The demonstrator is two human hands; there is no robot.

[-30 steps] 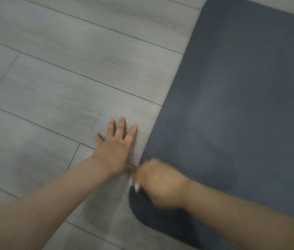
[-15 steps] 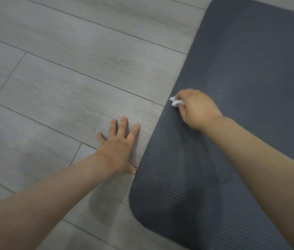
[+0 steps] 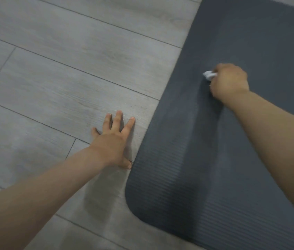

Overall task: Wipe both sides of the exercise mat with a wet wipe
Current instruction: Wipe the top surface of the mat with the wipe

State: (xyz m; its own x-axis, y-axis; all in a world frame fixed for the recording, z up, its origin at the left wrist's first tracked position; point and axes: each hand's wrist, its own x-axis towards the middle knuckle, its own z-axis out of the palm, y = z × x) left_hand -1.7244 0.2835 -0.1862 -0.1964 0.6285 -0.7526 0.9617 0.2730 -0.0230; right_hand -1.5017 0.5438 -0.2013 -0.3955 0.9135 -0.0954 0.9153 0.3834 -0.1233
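Note:
A dark grey ribbed exercise mat (image 3: 187, 159) lies flat on the floor, filling the right half of the view, its rounded near-left corner low in the frame. My right hand (image 3: 230, 81) grips a crumpled white wet wipe (image 3: 209, 75) and presses it on the mat's upper part, a little in from the left edge. A darker damp streak runs down the mat from the hand toward me. My left hand (image 3: 114, 141) rests flat on the floor with fingers spread, its thumb touching the mat's left edge.
Pale grey wood-look floor planks (image 3: 61, 78) cover the left and the near bottom of the view. A strip of floor shows beyond the mat's far edge at the top right.
My right hand has swept the wipe from the near-left corner up along the left edge, then rightward onto the mat. My left hand has stayed planted on the floor.

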